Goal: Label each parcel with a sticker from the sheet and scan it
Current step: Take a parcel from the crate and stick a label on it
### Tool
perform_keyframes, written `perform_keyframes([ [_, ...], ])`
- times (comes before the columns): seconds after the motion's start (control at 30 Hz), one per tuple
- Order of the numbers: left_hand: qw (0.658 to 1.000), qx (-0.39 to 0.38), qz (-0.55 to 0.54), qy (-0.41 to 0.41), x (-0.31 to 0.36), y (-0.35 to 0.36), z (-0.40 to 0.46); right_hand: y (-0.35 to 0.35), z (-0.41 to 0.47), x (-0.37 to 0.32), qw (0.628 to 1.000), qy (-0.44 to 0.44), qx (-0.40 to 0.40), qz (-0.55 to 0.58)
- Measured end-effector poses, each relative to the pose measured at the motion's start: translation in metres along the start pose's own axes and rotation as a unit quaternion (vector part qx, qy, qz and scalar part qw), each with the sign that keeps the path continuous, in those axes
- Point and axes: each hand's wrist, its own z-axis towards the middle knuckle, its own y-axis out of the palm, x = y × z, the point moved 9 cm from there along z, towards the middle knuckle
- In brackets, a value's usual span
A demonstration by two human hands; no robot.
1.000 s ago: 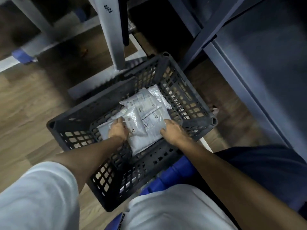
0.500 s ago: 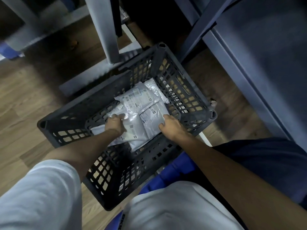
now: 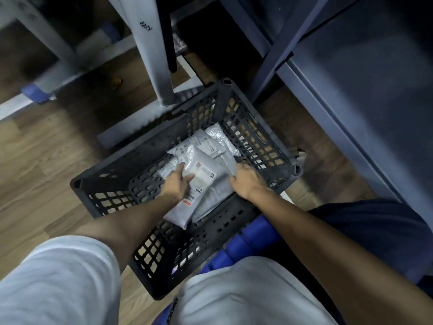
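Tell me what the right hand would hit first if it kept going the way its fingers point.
Probably the grey parcels: the right hand already grips their near right edge, fingers pointing up-left across the stack. Depth is unclear.

Dim light; wood-plank floor (image 3: 42,165); grey metal table leg (image 3: 154,55); dark shelving frame (image 3: 351,102) right

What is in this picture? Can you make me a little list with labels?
container: black slotted plastic crate on the wooden plank floor
contents: grey plastic mailer parcels, stacked, printed labels on top
left hand: grip on the top parcel's edge
right hand: grips the stack's right side
nearby: grey metal table leg
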Motion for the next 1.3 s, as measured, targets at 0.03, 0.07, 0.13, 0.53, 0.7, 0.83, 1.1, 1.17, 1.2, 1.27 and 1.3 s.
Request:
perform_keyframes([
  [0.03,1.000,0.012,0.001,0.016,0.010,-0.005,-0.002,-0.007,-0.001,0.000,1.000,0.000,0.009,-0.004],
  [0.07,0.999,0.030,0.003,0.034,0.021,-0.010,-0.005,-0.013,-0.003,0.000,1.000,0.000,0.019,-0.006],
  [0.13,0.996,0.060,0.001,0.070,0.044,-0.018,-0.013,-0.026,-0.006,-0.001,0.999,-0.004,0.036,-0.010],
  [0.53,0.966,0.155,-0.044,0.204,0.176,-0.069,-0.078,-0.140,-0.059,-0.022,0.980,-0.061,0.178,-0.068],
  [0.7,0.930,0.205,-0.075,0.295,0.250,-0.112,-0.126,-0.217,-0.116,-0.036,0.951,-0.087,0.285,-0.076],
  [0.83,0.900,0.232,-0.106,0.353,0.309,-0.138,-0.170,-0.285,-0.172,-0.043,0.915,-0.087,0.378,-0.112],
  [1.1,0.804,0.304,-0.156,0.486,0.433,-0.178,-0.259,-0.420,-0.293,-0.036,0.830,-0.103,0.536,-0.111],
  [1.17,0.785,0.301,-0.168,0.515,0.467,-0.181,-0.280,-0.443,-0.311,-0.014,0.825,-0.070,0.547,-0.122],
  [1.2,0.778,0.293,-0.173,0.529,0.484,-0.181,-0.290,-0.453,-0.320,0.000,0.824,-0.052,0.551,-0.123],
  [1.27,0.758,0.277,-0.184,0.561,0.521,-0.178,-0.315,-0.469,-0.337,0.028,0.821,-0.014,0.557,-0.125],
  [1.3,0.745,0.274,-0.194,0.576,0.539,-0.176,-0.328,-0.476,-0.345,0.043,0.819,0.003,0.560,-0.125],
])
